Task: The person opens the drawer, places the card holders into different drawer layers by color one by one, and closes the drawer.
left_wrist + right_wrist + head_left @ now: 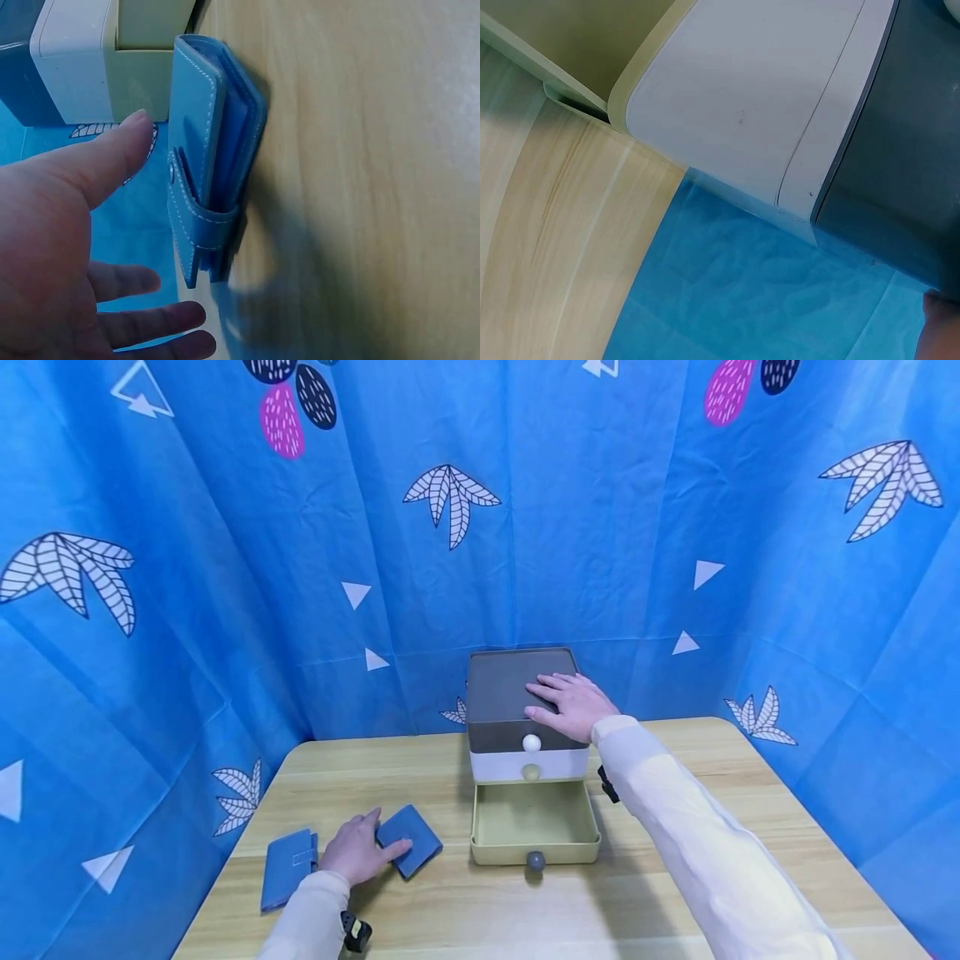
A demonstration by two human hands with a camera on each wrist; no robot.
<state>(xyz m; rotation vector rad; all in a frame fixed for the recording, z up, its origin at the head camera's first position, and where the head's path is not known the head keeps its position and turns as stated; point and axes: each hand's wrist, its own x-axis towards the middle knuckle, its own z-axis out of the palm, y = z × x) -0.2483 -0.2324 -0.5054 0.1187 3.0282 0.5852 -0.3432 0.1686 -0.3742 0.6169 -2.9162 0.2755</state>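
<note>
My left hand (356, 852) hovers at the near left of a small blue wallet (420, 842), thumb and fingers spread around it and nothing gripped. In the left wrist view the wallet (196, 112) shows white stitching and a snapped strap, with its pages slightly parted. Fingers of my right hand (572, 703) lie spread across the dark grey top of a small drawer cabinet (498, 687). Its bottom drawer (495, 857), yellow-green with a grey knob, is pulled out and bare inside. The white drawer (495, 767) above it is closed.
Left of my left hand, a larger blue strapped notebook or wallet (283, 872) lies on the wooden table (405, 918). A blue patterned curtain (585, 568) hangs behind and along both sides. A dark band (356, 932) circles my left wrist.
</note>
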